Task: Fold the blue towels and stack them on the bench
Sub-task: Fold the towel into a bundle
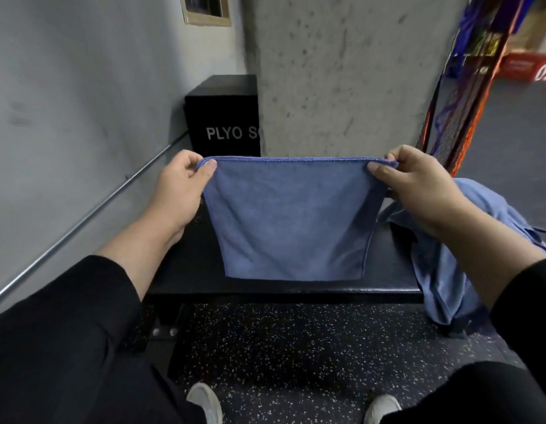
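1. Grey concrete walls and a speckled rubber floor (296,347) surround a black padded worktop (280,289).
2. Both hands hold one blue towel (290,221) up over the worktop: the left hand (180,185) pinches its top left corner, the right hand (418,185) its top right corner.
3. More blue towels (443,270) lie heaped on the worktop's right end.
4. A black plyo box (225,117) stands behind.

Left hand (176,191): our thumb and curled fingers pinch the blue towel (290,221) at its top corner.
Right hand (418,191): we pinch the opposite top corner, level with the left.
Arms: both reach forward in black sleeves, forearms bare.
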Demonstrator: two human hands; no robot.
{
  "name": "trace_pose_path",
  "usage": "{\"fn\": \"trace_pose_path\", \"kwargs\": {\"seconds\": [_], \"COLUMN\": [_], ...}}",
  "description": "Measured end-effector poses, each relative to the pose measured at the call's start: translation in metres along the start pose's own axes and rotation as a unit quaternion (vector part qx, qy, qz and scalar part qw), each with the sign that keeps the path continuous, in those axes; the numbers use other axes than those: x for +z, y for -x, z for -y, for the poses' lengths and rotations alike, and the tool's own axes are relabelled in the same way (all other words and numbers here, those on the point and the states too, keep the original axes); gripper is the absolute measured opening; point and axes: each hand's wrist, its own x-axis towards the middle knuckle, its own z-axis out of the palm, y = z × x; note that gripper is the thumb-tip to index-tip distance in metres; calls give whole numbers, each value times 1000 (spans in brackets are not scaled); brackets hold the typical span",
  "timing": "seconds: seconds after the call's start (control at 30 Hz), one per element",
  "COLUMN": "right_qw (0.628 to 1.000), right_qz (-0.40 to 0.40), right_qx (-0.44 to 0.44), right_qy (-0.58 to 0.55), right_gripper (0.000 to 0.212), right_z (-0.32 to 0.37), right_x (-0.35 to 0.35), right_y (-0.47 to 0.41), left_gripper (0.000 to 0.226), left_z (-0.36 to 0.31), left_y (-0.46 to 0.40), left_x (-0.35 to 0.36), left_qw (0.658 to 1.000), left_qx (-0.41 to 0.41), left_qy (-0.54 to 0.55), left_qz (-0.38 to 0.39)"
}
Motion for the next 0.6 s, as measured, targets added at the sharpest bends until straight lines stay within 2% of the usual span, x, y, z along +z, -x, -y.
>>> {"fn": "trace_pose_path", "kwargs": {"seconds": [0.17,0.4,0.53,0.6], "right_qw": [998,993,992,990], "right_qz": [9,11,-12,-36], "right_qx": [44,100,127,132], "right_qy": [-39,-56,-22,40], "right_gripper": [24,18,21,25], "right_z": [-3,-36,-65,-86], "right_x": [-2,-1,18,30], "right_y": [12,13,-32,-70], "left_gripper": [18,16,16,11], "left_z": [5,40,64,81], "left_y": [9,8,-32,-66], "left_x": [1,0,19,33], "left_qw": [998,982,981,982], "left_qx": [-50,-150,-162,-169], "left_qy": [-2,-30,-58,-61], "left_qz": [27,114,86,58]}}
